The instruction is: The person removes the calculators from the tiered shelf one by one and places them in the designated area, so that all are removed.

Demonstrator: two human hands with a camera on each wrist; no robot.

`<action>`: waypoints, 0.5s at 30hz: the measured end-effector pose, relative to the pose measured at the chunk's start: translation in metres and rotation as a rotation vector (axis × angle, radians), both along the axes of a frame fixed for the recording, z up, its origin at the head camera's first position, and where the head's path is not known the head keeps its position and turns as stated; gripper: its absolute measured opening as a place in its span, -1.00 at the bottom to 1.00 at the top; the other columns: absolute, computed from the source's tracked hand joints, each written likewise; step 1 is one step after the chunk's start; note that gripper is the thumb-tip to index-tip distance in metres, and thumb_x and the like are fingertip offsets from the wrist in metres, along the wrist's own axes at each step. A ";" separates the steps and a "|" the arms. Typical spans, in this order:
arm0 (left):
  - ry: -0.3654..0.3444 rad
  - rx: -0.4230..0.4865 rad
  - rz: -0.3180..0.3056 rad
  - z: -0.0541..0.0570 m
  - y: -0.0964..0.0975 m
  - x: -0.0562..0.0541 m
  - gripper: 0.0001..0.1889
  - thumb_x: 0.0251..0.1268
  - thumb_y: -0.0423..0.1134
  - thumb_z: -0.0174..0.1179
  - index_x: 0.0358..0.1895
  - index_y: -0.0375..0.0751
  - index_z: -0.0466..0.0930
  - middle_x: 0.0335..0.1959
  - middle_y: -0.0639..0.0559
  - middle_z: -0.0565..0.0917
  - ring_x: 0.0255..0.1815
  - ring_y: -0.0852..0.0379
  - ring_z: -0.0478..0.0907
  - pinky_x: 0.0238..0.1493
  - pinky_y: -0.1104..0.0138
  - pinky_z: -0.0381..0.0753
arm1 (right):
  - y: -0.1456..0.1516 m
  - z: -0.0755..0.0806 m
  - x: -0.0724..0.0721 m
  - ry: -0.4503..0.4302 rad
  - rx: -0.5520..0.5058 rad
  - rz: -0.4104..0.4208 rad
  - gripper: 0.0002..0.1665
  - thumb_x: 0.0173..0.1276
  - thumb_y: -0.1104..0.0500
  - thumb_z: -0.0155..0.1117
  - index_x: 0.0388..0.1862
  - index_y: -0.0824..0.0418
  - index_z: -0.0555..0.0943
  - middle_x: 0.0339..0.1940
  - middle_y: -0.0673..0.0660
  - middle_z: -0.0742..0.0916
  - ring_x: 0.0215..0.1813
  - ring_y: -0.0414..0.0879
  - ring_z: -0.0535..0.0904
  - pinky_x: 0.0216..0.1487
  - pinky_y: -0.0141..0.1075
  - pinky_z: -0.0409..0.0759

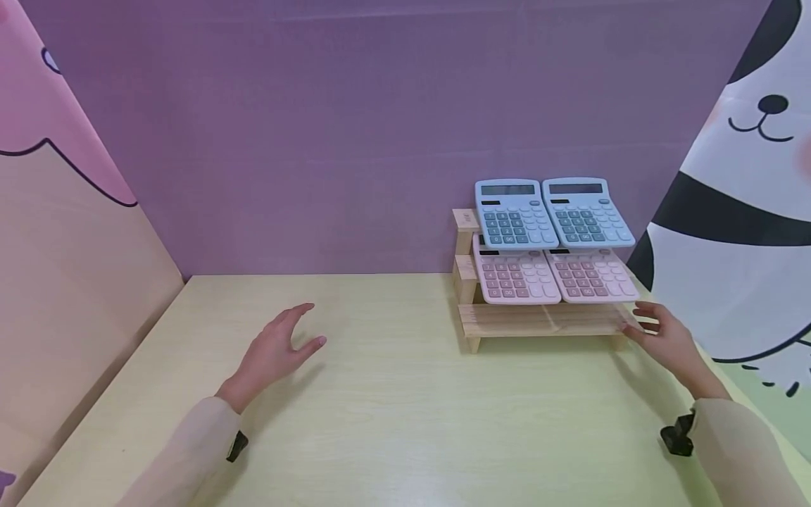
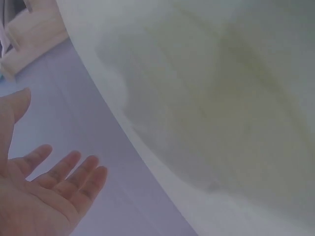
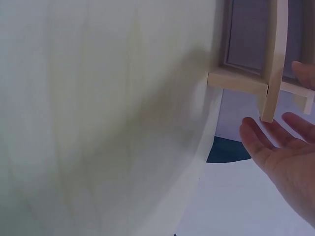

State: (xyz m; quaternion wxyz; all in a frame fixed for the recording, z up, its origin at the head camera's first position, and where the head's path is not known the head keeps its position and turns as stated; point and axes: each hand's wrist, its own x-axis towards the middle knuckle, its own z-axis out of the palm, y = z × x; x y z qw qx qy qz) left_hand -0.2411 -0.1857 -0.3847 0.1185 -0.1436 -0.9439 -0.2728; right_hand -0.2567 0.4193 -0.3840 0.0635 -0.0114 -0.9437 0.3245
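A stepped wooden rack (image 1: 507, 321) stands at the back right of the table. Two light-blue calculators (image 1: 516, 215) lie side by side on its top step, and two pink calculators (image 1: 519, 278) on the step below. My right hand (image 1: 668, 345) is at the rack's right end, with the thumb near the lowest step; whether it touches the wood I cannot tell. In the right wrist view, relaxed fingers (image 3: 253, 137) spread beside the end of the rack. Over the left part of the table, my left hand (image 1: 269, 359) hovers with nothing in it, thumb and fingers apart.
The pale wooden table (image 1: 405, 415) meets a purple backdrop (image 1: 317, 141) at the rear. Cartoon-printed panels, one with a panda (image 1: 728, 282), stand at the left and right sides. A small black device (image 1: 678, 436) sits at the right wrist.
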 end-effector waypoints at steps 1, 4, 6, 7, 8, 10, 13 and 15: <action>-0.002 0.004 -0.005 0.000 0.002 0.000 -0.32 0.16 0.07 0.18 0.32 -0.08 0.21 0.27 -0.10 0.37 0.26 -0.13 0.32 0.13 -0.04 0.44 | -0.001 0.001 0.000 -0.002 0.005 0.002 -0.18 0.38 -0.04 -0.01 0.33 0.52 0.00 0.21 0.60 0.25 0.13 0.53 0.24 0.04 0.31 0.39; -0.006 0.012 -0.020 0.001 0.009 0.002 -0.33 0.16 0.06 0.19 0.31 -0.07 0.22 0.25 -0.10 0.40 0.22 -0.12 0.36 0.11 -0.01 0.46 | -0.002 0.001 -0.001 -0.026 0.010 0.010 -0.16 0.38 -0.07 -0.03 0.34 0.51 -0.01 0.23 0.60 0.23 0.14 0.52 0.22 0.05 0.31 0.37; -0.005 0.013 -0.029 0.001 0.013 0.003 -0.33 0.15 0.06 0.19 0.31 -0.06 0.23 0.23 -0.10 0.42 0.18 -0.11 0.40 0.07 0.01 0.49 | -0.002 0.001 -0.002 -0.052 0.010 0.009 -0.12 0.38 -0.12 -0.04 0.35 0.50 -0.04 0.25 0.60 0.20 0.16 0.50 0.20 0.06 0.31 0.36; -0.004 0.012 -0.033 0.001 0.015 0.003 -0.34 0.15 0.06 0.19 0.31 -0.05 0.23 0.22 -0.10 0.43 0.15 -0.10 0.42 0.06 0.02 0.50 | -0.003 0.001 -0.003 -0.064 0.006 0.009 -0.10 0.37 -0.14 -0.05 0.36 0.50 -0.05 0.26 0.60 0.19 0.16 0.49 0.19 0.07 0.31 0.36; -0.003 0.012 -0.039 0.001 0.017 0.003 -0.34 0.15 0.06 0.19 0.30 -0.05 0.23 0.21 -0.09 0.43 0.13 -0.10 0.44 0.04 0.02 0.51 | -0.003 0.001 -0.004 -0.075 0.001 0.010 -0.08 0.37 -0.16 -0.05 0.36 0.50 -0.06 0.26 0.60 0.17 0.17 0.49 0.19 0.07 0.32 0.35; -0.001 0.016 -0.049 0.001 0.022 0.003 -0.34 0.15 0.06 0.20 0.30 -0.04 0.24 0.20 -0.09 0.44 0.09 -0.10 0.47 0.01 0.04 0.53 | -0.003 0.001 -0.005 -0.092 -0.008 0.008 -0.06 0.37 -0.18 -0.06 0.37 0.49 -0.07 0.27 0.59 0.16 0.17 0.47 0.19 0.08 0.31 0.35; -0.006 0.029 -0.070 0.002 0.029 0.003 -0.35 0.15 0.06 0.19 0.30 -0.03 0.24 0.20 -0.07 0.44 0.06 -0.10 0.50 -0.01 0.05 0.54 | -0.003 0.000 -0.006 -0.112 -0.028 0.009 -0.05 0.37 -0.19 -0.07 0.37 0.50 -0.09 0.28 0.60 0.15 0.18 0.46 0.20 0.09 0.31 0.34; -0.009 0.035 -0.085 0.003 0.034 0.003 -0.35 0.15 0.07 0.19 0.30 -0.03 0.24 0.20 -0.06 0.44 0.06 -0.09 0.50 -0.02 0.06 0.55 | -0.003 0.000 -0.007 -0.119 -0.034 0.014 -0.06 0.37 -0.18 -0.08 0.36 0.51 -0.09 0.28 0.60 0.14 0.17 0.47 0.19 0.10 0.31 0.34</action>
